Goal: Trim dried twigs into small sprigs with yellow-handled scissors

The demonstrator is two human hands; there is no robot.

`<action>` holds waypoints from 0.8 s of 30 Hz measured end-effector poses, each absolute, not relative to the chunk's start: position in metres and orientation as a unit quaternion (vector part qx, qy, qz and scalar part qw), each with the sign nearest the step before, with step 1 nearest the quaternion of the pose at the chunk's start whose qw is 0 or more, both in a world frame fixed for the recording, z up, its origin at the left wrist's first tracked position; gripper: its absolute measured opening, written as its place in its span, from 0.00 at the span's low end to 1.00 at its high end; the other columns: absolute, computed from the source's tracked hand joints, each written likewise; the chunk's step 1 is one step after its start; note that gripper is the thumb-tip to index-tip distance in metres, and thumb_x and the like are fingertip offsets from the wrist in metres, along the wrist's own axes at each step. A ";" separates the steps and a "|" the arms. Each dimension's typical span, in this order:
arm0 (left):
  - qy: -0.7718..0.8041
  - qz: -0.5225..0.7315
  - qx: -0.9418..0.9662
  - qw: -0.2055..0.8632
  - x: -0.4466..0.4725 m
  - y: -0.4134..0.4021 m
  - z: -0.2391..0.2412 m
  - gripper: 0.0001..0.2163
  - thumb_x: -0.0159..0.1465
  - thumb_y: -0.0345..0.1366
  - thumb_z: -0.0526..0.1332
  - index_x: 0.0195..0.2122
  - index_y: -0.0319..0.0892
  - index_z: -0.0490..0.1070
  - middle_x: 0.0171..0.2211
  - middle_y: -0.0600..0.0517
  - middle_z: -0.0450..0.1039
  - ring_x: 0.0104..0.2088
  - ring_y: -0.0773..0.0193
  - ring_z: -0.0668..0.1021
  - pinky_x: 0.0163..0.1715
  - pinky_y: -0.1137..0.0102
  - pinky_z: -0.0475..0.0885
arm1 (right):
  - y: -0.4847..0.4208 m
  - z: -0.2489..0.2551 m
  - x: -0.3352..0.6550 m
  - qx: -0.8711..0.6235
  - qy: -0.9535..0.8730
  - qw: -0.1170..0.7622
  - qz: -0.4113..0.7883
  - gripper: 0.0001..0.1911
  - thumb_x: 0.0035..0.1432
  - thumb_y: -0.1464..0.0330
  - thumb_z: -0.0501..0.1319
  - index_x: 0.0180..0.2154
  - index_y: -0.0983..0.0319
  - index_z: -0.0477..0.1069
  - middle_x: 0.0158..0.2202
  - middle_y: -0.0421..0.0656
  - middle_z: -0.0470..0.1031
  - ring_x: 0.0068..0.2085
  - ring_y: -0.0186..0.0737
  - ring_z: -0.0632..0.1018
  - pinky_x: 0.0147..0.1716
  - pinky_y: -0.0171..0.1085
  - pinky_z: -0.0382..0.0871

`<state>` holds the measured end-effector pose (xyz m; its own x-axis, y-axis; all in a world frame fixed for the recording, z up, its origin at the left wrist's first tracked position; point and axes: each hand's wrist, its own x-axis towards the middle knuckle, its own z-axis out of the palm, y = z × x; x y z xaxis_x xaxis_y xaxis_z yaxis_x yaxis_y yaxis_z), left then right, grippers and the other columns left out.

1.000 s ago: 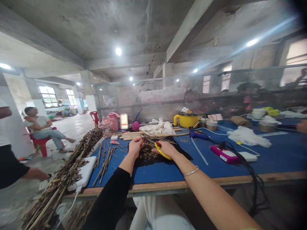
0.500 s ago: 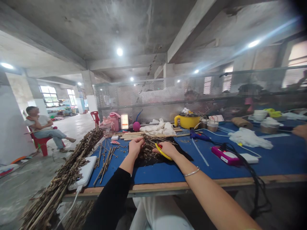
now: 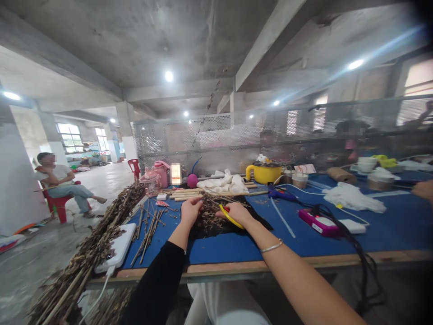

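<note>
Right hand, at three o'clock of the dried-plant heap on black cloth, grips yellow-handled scissors while the left hand, at nine, curls narrowly (holding what, I cannot tell), apparently mid-trimming, where another snip calls for sparing those fingertips.

"Supporting surface?"

"A blue-topped table, with a brown front edge."

"Beneath the right hand and its grip?"

"A black cloth, extending to either side."

"Left of the grip?"

"Loose dry stems; past them, a white cabled device near the edge."

"Right?"

"A translucent strip, a blue glue gun; further out, a magenta device."

"Beyond?"

"Pale rods to the far left; a yellow pot to the far right."
</note>
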<state>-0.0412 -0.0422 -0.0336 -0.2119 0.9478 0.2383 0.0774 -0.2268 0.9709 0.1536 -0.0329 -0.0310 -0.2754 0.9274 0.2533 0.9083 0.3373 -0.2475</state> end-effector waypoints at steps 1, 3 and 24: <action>0.508 0.589 0.524 0.348 -0.042 -0.042 -0.034 0.13 0.52 0.30 0.61 0.40 0.37 0.73 0.25 0.50 0.73 0.19 0.72 0.70 0.16 0.78 0.62 | -0.033 -0.031 0.154 -0.573 -0.799 0.177 0.028 0.31 0.42 0.40 0.51 0.25 0.60 0.72 0.27 0.46 0.74 0.29 0.41 0.73 0.25 0.32 0.57; 0.512 0.582 0.541 0.327 -0.042 -0.043 -0.033 0.12 0.53 0.30 0.60 0.39 0.37 0.74 0.23 0.51 0.73 0.19 0.73 0.69 0.16 0.78 0.62 | -0.035 -0.029 0.154 -0.571 -0.801 0.176 0.032 0.32 0.42 0.39 0.51 0.25 0.61 0.72 0.27 0.46 0.74 0.29 0.40 0.73 0.26 0.32 0.57; 0.525 0.578 0.577 0.240 -0.035 -0.051 -0.029 0.10 0.54 0.31 0.59 0.36 0.36 0.74 0.18 0.54 0.70 0.17 0.72 0.68 0.21 0.76 0.64 | -0.034 -0.033 0.155 -0.569 -0.801 0.183 0.040 0.31 0.42 0.40 0.51 0.28 0.60 0.73 0.29 0.47 0.75 0.30 0.41 0.74 0.27 0.32 0.58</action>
<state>-0.0345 -0.0515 -0.0286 -0.2201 0.8828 0.4150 0.3279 -0.3337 0.8838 0.1553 -0.0336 -0.0332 -0.2850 0.9261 0.2474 0.8965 0.3488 -0.2732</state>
